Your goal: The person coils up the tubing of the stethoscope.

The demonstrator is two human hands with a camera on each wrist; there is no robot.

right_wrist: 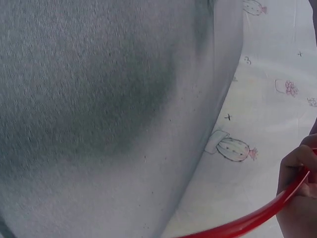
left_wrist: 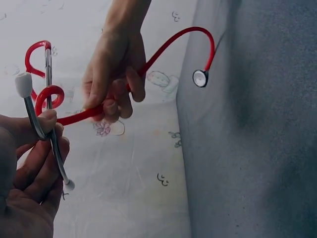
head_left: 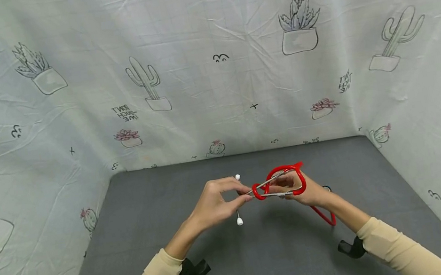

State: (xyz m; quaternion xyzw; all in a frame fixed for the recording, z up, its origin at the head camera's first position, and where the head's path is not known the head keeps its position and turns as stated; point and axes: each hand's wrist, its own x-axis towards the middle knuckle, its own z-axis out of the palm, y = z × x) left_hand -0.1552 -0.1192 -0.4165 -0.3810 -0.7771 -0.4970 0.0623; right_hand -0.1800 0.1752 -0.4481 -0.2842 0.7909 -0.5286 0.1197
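A red stethoscope [head_left: 305, 183] is held up over the grey table between both hands. My left hand [head_left: 217, 203] pinches its metal ear tubes between thumb and fingers, close to where they cross. White eartips [head_left: 239, 221] stick out above and below those fingers. My right hand [left_wrist: 116, 74] grips the red tubing [left_wrist: 79, 117], fingers curled round it. Part of the tubing is looped about the metal tubes. From the right hand the rest arcs away to the round chestpiece [left_wrist: 200, 78], which hangs free. In the right wrist view, red tubing [right_wrist: 247, 221] crosses the bottom.
A grey cloth-covered table [head_left: 157, 261] lies beneath the hands. Pale curtains [head_left: 213, 86] printed with potted cacti surround it at the back and sides. A black strap [head_left: 195, 269] shows at the left wrist, and another black strap [head_left: 351, 248] at the right.
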